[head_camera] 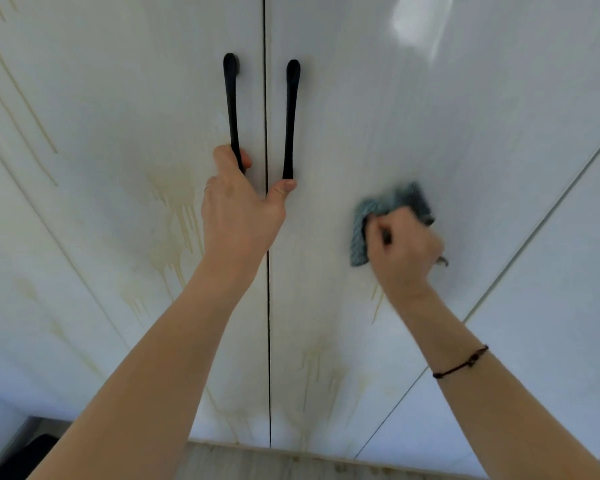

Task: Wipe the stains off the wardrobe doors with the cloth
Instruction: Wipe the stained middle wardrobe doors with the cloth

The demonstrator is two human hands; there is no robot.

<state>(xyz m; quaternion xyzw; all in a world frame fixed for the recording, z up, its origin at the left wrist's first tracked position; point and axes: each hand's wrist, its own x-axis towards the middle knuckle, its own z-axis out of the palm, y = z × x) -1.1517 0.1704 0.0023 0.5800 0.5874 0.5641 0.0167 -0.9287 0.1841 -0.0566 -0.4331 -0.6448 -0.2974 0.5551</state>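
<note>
Two glossy white wardrobe doors meet at a dark centre gap: the left door [118,109] and the right door [395,116]. Each carries a long black handle. My left hand [239,209] grips the lower end of the left handle [231,105], its thumb stretched across the gap under the right handle [290,119]. My right hand [404,249] holds a crumpled blue-grey cloth [361,233] pressed against the right door. Yellowish drip stains [174,216] run down the left door beside my left wrist, and fainter stains [317,372] mark the lower right door.
Thin yellowish streaks [18,98] cross the far-left panel. Another white door [551,271] stands to the right. A wooden floor strip [257,462] shows below the doors, with a dark object [25,459] at the bottom left corner.
</note>
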